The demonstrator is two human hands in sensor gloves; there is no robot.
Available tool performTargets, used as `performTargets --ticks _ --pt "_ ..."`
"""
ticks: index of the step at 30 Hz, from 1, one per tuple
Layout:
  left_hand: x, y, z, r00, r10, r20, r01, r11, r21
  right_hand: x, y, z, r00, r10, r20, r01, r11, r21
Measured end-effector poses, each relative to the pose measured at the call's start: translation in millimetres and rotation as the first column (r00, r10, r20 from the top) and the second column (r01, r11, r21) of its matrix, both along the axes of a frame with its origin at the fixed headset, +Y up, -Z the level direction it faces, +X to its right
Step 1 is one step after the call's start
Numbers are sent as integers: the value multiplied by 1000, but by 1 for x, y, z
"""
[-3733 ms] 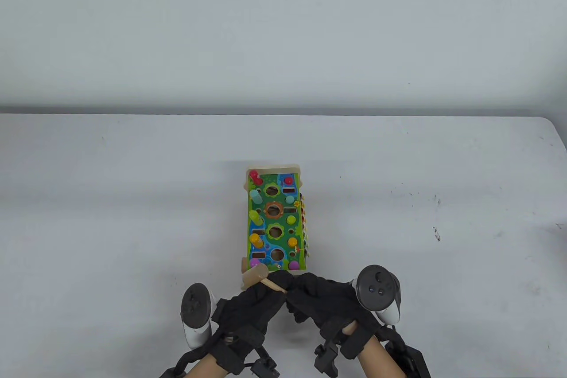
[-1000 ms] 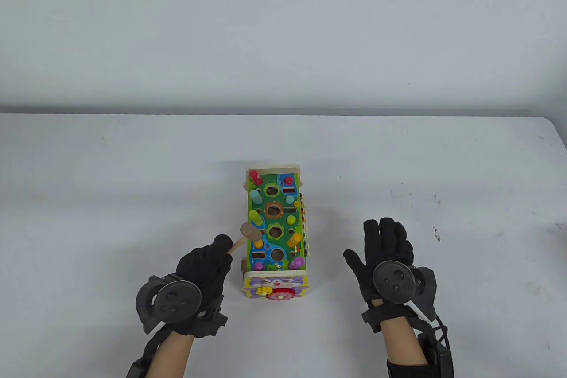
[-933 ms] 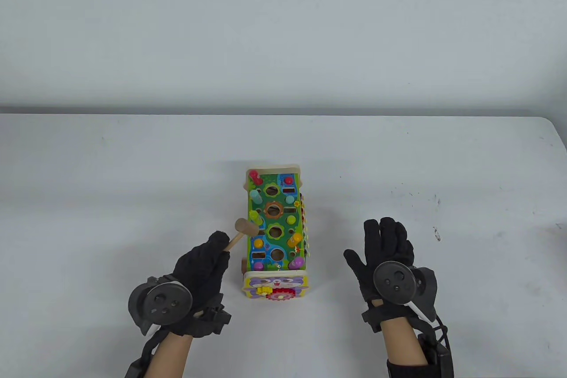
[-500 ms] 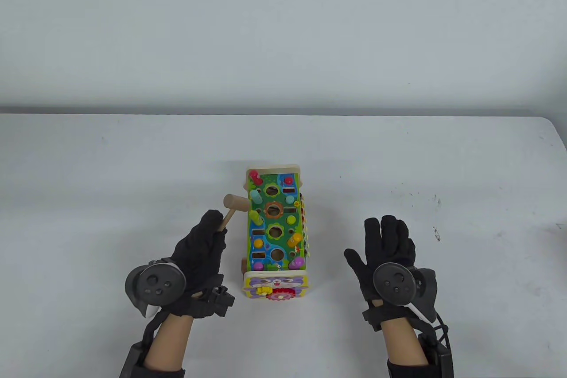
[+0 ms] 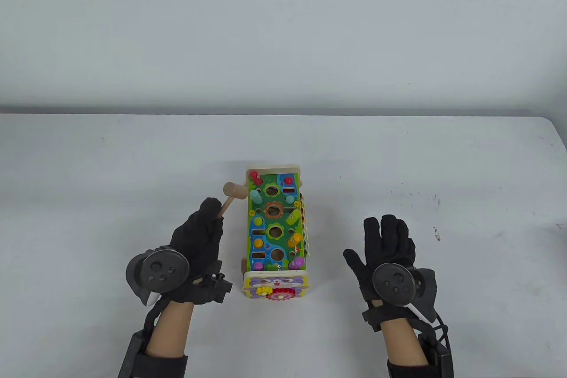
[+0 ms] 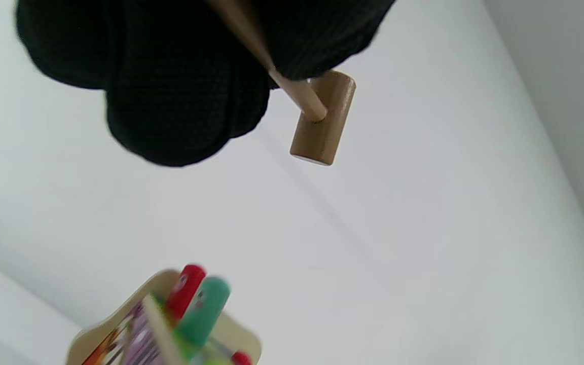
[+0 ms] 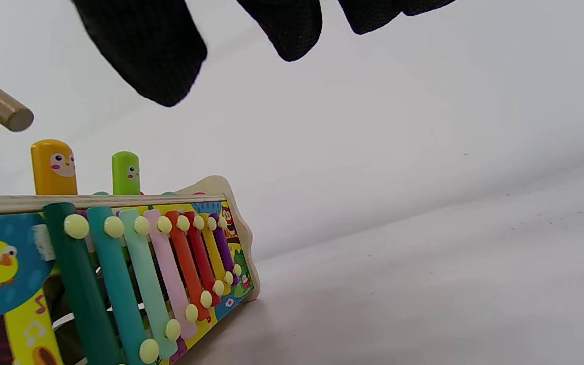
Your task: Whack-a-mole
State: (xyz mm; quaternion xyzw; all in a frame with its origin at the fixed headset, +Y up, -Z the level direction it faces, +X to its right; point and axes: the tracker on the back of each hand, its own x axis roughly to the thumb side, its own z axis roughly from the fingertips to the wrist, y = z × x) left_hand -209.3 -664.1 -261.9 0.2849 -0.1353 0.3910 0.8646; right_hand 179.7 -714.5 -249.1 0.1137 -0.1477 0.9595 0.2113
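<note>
Table view is filled mostly by the white table (image 5: 398, 165), on which the whack-a-mole toy (image 5: 274, 231) is stood lengthwise near the middle, its purple-and-yellow gear panel (image 5: 274, 286) turned toward the near edge. On the toy's right flank a xylophone (image 7: 160, 268) of coloured bars is fixed, seen best from the right wrist view. The right hand (image 5: 387, 254) is laid flat on the table well to the right of the toy, palm down — its fingers (image 5: 390, 229) are spread wide and nothing is held. The left hand (image 5: 197, 240) is kept just left of the toy, its fingers (image 6: 185, 106) curled tight around the handle of the small wooden hammer (image 5: 234, 193). The hammer's head is raised clear of the board, beside the toy's far left corner, next to the teal peg (image 5: 255, 196) and the red peg (image 5: 254, 177) — no contact with either can be made out. From the left wrist view the head is seen above bare table, with both of these pegs standing tall below it. Along the right row a green peg (image 5: 293, 217) and a yellow peg (image 5: 295, 239) are also raised, while a purple peg (image 5: 299, 261) sits nearest the gear panel.
</note>
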Motion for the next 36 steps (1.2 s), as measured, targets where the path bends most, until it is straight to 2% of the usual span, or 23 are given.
performTargets --ticks 3,7,10,12,15,16,20,22,25,27,29,31,36 --pt "0 7 -6 1000 7 -10 -7 1000 13 -1 1 1 1000 -1 -5 1 1000 6" --pt "12 3 -20 993 -115 -6 114 992 -53 -1 1 1 1000 -2 -8 2 1000 10" --pt "24 -7 -34 977 -212 8 211 969 -126 -1 0 0 1000 1 -5 -1 1000 0" --pt "32 -14 -40 956 -291 17 290 941 -174 0 -1 -1 1000 3 -2 -3 1000 -10" --pt "40 -22 -49 894 -445 52 437 841 -318 1 -2 -2 1000 8 0 -8 1000 -28" --pt "38 -21 -48 891 -450 63 443 830 -339 0 -2 -2 1000 8 0 -8 1000 -30" --pt "26 -7 -41 976 -218 -10 212 958 -194 0 0 -1 1000 1 0 -1 1000 -21" --pt "19 2 -37 994 -101 -33 97 989 -115 0 1 0 1000 -2 -3 2 1000 -15" --pt "10 11 -33 993 116 15 -116 993 -37 -1 2 1 1000 -5 -7 5 1000 -6" --pt "8 12 -32 977 211 26 -210 977 -26 -2 2 2 1000 -5 -9 5 1000 -2" --pt "8 10 -36 977 211 16 -210 977 -36 -2 3 2 1000 -8 -10 8 1000 4" --pt "11 6 -44 988 152 2 -151 985 -78 -2 3 2 1000 -9 -10 9 1000 7" --pt "25 -9 -68 991 -122 -47 110 974 -199 -3 3 2 1000 3 -12 -3 1000 5"
